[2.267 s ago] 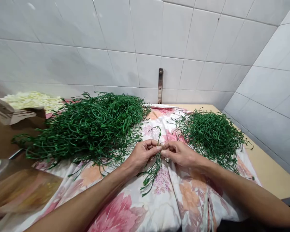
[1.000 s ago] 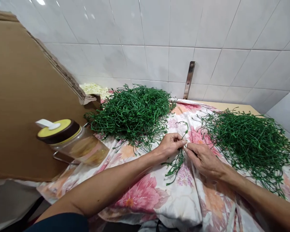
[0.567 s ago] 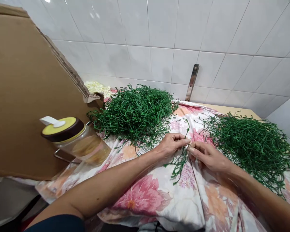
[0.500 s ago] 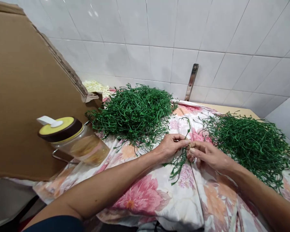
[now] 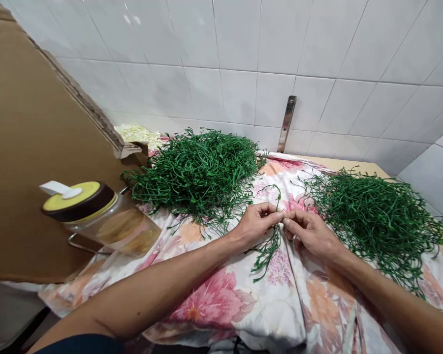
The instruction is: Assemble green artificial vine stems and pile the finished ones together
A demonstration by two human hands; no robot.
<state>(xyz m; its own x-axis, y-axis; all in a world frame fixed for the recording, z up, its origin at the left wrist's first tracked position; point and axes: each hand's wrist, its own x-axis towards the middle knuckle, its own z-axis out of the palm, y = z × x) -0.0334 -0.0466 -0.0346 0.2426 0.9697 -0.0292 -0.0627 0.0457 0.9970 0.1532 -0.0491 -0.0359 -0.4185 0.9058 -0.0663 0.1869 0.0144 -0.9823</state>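
Note:
My left hand (image 5: pixel 256 225) is closed in a pinch on a small bunch of thin green stems (image 5: pixel 268 256). The stems hang below the fingers, and one curls up above them. Fingertips of my right hand (image 5: pixel 310 233) meet those of the left at the bunch, also pinched; what they grip is too small to make out. To the left lies a big heap of the same green stems (image 5: pixel 199 172). Another heap of green stems (image 5: pixel 380 216) lies to the right of my right hand. Both rest on a flowered cloth (image 5: pixel 214 300).
At the left, a large cardboard box (image 5: pixel 33 147) stands beside a clear jar (image 5: pixel 125 228) with a yellow and brown lid. Small pale yellow pieces (image 5: pixel 138 135) are piled behind the box. A metal bracket (image 5: pixel 288 123) is fixed to the tiled wall (image 5: pixel 239 93).
The whole view has shifted slightly, so things sit a little further left. My fingertips have drawn closer together at the bunch, which stays in my left hand.

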